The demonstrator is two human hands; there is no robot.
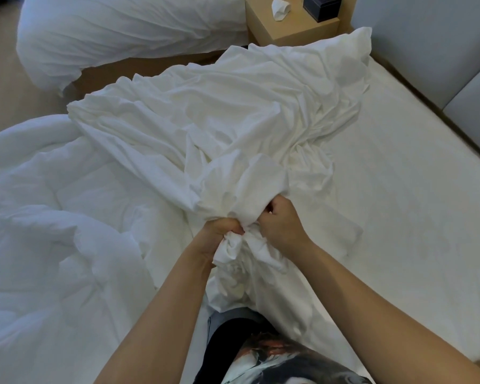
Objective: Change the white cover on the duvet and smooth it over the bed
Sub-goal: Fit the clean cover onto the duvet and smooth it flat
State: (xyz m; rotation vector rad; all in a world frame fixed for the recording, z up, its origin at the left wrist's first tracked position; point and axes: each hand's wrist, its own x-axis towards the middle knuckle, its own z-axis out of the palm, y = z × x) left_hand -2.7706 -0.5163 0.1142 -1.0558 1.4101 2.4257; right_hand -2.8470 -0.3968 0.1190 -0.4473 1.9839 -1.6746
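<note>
The bed [399,176] fills the view from the centre out to 3 o'clock, its sheet bare on that side. The puffy duvet [53,217] lies heaped at 9 o'clock, partly off the mattress edge. The white cover [219,112] is spread in creases from the centre toward 12 o'clock, separate from the duvet and overlapping its near edge. A second bed [122,31] with rumpled white bedding stands at 11 o'clock, and a wooden nightstand [294,26] at 12 o'clock. Just below centre, toward 6 o'clock, the left hand [222,231] has its fingers curled tight round a gathered bunch of the cover. The right hand [281,223], just beside it, also grips the bunched cloth with curled fingers. On the nightstand sit a dark box [320,6] and a crumpled tissue [279,8].
</note>
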